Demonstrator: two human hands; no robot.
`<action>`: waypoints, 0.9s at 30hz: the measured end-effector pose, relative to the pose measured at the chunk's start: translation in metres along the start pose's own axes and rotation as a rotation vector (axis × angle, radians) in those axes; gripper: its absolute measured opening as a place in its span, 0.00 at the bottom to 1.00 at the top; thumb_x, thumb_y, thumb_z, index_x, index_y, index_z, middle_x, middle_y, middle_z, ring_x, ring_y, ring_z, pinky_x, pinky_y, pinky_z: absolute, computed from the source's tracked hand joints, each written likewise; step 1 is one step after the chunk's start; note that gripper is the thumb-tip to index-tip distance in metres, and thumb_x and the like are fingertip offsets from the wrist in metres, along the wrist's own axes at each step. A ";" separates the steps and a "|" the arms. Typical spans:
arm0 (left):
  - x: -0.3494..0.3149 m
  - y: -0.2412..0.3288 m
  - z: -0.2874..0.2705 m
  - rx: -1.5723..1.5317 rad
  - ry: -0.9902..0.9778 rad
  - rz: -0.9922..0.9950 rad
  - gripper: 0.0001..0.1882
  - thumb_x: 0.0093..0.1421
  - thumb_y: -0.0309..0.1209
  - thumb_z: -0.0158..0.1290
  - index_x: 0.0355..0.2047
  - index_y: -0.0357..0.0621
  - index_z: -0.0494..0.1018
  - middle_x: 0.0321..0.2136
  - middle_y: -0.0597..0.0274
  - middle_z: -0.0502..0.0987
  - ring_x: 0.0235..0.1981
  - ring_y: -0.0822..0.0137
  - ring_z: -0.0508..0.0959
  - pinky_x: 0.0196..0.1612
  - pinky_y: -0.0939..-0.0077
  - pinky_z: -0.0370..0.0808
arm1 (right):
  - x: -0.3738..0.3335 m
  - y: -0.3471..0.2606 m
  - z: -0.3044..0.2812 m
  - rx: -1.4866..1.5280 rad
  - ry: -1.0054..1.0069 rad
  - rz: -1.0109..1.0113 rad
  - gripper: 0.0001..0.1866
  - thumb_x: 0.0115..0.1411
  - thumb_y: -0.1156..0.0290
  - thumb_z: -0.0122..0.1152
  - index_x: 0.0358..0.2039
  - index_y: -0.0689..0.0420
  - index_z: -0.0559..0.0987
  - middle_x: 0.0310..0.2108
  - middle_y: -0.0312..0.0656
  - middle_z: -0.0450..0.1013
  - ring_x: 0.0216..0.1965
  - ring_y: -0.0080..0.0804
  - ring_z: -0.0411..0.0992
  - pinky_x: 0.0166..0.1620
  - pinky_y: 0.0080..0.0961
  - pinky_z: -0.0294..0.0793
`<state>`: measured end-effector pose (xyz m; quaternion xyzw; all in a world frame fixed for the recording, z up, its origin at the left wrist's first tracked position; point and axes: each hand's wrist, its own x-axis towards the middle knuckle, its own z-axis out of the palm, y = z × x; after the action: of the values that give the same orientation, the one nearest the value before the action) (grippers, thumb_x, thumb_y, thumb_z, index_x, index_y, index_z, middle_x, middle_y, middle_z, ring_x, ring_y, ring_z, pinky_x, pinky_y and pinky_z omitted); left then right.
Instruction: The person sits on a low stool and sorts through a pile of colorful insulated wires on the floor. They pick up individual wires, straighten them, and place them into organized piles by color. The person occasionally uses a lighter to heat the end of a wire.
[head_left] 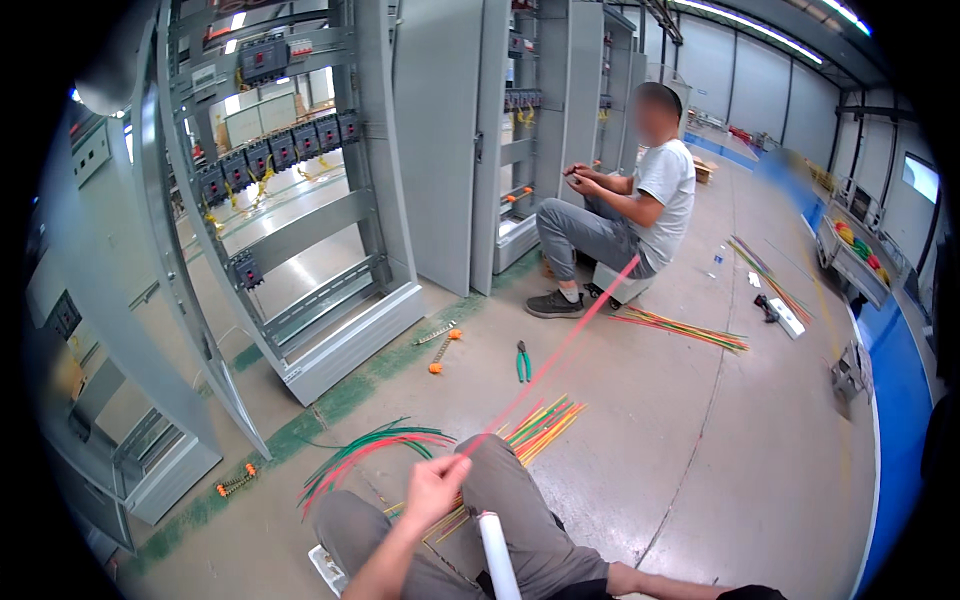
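My left hand (437, 490) is closed, pinching one end of a long red wire (545, 370) above my knees. The wire runs up and away to the right, towards a seated co-worker's hip. My right forearm (665, 583) lies along the lower edge, its fingers hidden. A white tube (497, 556) stands between my legs. Beyond my knees lie a bundle of red and yellow wires (545, 428) and a curved bundle of green and red wires (365, 450). Green-handled pliers (523, 363) rest on the floor farther off.
Open grey cabinets (350, 330) with breakers line the left. A co-worker (665, 180) sits on a low stool (622, 287), both hands raised together. Wire bundles (690, 330), a power tool (766, 308) and orange-ended parts (437, 367) lie about. A cart (850, 250) stands far right.
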<state>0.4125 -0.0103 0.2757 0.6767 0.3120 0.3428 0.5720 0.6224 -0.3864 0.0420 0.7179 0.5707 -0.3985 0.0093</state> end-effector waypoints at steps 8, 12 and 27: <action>0.082 0.046 -0.050 0.242 0.000 0.145 0.18 0.61 0.37 0.53 0.26 0.32 0.77 0.14 0.71 0.70 0.19 0.81 0.65 0.23 0.79 0.64 | -0.015 -0.124 -0.209 0.097 0.086 -0.231 0.17 0.63 0.59 0.48 0.36 0.60 0.78 0.30 0.54 0.75 0.33 0.51 0.75 0.38 0.40 0.73; 0.102 0.047 -0.054 0.335 -0.074 0.184 0.17 0.61 0.38 0.53 0.26 0.34 0.79 0.15 0.70 0.71 0.20 0.80 0.67 0.24 0.79 0.64 | 0.004 -0.184 -0.291 0.443 0.424 -0.367 0.15 0.65 0.61 0.49 0.38 0.61 0.76 0.25 0.44 0.75 0.27 0.33 0.74 0.33 0.29 0.72; 0.091 0.003 -0.095 0.666 -0.285 0.222 0.16 0.60 0.39 0.54 0.25 0.37 0.74 0.21 0.55 0.73 0.23 0.66 0.70 0.29 0.67 0.69 | 0.157 -0.223 -0.377 1.122 0.620 -0.349 0.19 0.67 0.53 0.48 0.24 0.52 0.73 0.18 0.28 0.65 0.19 0.14 0.59 0.23 0.14 0.56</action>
<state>0.3860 0.1166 0.2987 0.8962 0.2483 0.1851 0.3177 0.6545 -0.0045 0.3067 0.5923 0.3607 -0.4061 -0.5951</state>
